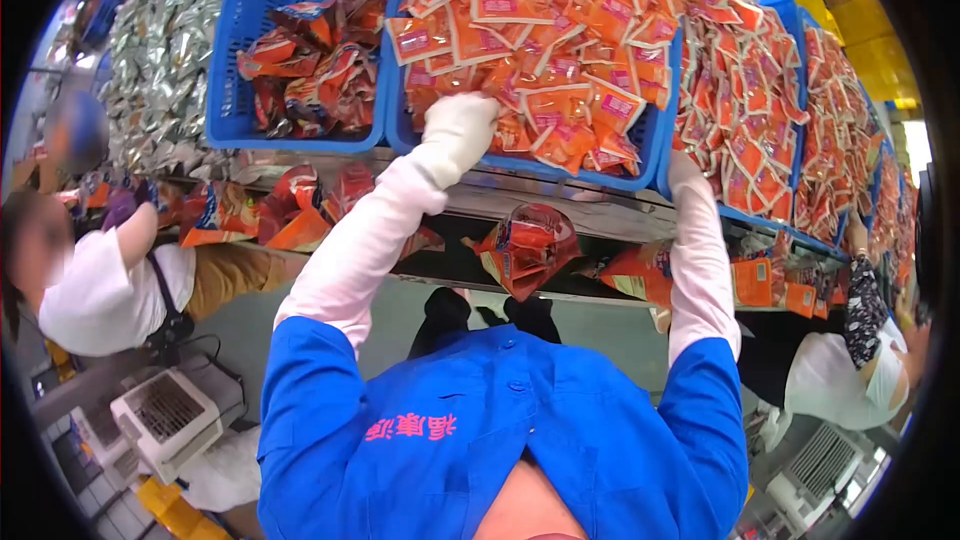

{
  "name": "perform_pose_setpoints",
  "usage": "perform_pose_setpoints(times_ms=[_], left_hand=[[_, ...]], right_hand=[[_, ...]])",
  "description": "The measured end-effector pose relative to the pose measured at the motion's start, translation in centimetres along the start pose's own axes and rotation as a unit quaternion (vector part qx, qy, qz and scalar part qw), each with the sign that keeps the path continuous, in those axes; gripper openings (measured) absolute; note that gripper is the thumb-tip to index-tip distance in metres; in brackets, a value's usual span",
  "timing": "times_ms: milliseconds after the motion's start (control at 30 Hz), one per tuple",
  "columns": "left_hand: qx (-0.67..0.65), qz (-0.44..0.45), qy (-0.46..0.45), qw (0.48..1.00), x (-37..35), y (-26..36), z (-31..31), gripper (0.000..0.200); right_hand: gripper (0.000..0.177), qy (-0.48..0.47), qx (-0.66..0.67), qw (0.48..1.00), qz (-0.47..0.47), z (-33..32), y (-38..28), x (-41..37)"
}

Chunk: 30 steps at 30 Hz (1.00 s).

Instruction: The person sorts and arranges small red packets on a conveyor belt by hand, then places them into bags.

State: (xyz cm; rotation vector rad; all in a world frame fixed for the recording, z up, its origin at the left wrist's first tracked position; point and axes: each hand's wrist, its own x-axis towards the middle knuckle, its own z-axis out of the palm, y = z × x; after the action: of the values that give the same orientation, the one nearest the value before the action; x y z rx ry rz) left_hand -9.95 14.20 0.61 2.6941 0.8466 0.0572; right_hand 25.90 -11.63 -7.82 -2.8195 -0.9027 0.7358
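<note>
My left hand [462,130], in a white glove, reaches over the front rim of a blue basket [390,90] heaped with small orange packets [560,115]. Its fingers are curled down against the packets at the basket's near left; what they hold is hidden. My right hand [685,172] is at the near right corner of the same basket, beside the neighbouring basket of orange packets [740,120]. The fingers of that hand do not show. Below and between my arms, a larger red and orange bag [527,248] stands upright along the line's edge.
A blue basket [225,90] on the left holds red bags [320,80]. Farther left lie many silver packets [160,50]. More red bags [225,210] line the metal ledge [590,202]. Co-workers stand on the left [110,280] and right [840,380].
</note>
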Motion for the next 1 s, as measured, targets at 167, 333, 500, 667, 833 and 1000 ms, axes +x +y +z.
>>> perform_pose_setpoints(times_ms=[167,333,500,667,833,1000], left_hand=[[-0.409,-0.1,0.099,0.902,-14.5,-3.6,-13.2,0.02],[-0.33,-0.148,0.204,0.91,-22.6,-8.5,-12.3,0.036],[0.119,-0.146,0.082,0.979,-23.3,-13.2,-7.4,0.035],[0.122,-0.062,0.032,0.99,-24.3,-17.0,-8.2,0.011],[0.135,0.051,0.221,0.965,-26.4,-16.8,-10.9,0.04],[0.163,-0.088,0.078,0.98,-29.4,-18.7,-7.7,0.011]], right_hand=[[0.031,-0.061,-0.134,0.985,-0.085,-2.7,-0.9,-1.1],[0.023,0.038,0.102,0.984,-0.144,-8.5,-1.1,-7.1],[0.01,-0.002,0.369,0.887,-0.276,-11.4,-14.8,-13.9],[0.02,-0.183,0.439,0.731,-0.488,-7.0,-36.0,-17.9],[0.011,-0.244,0.472,0.714,-0.456,5.7,-52.0,-22.3],[0.017,-0.088,0.189,0.759,-0.616,9.7,-55.0,-24.6]])
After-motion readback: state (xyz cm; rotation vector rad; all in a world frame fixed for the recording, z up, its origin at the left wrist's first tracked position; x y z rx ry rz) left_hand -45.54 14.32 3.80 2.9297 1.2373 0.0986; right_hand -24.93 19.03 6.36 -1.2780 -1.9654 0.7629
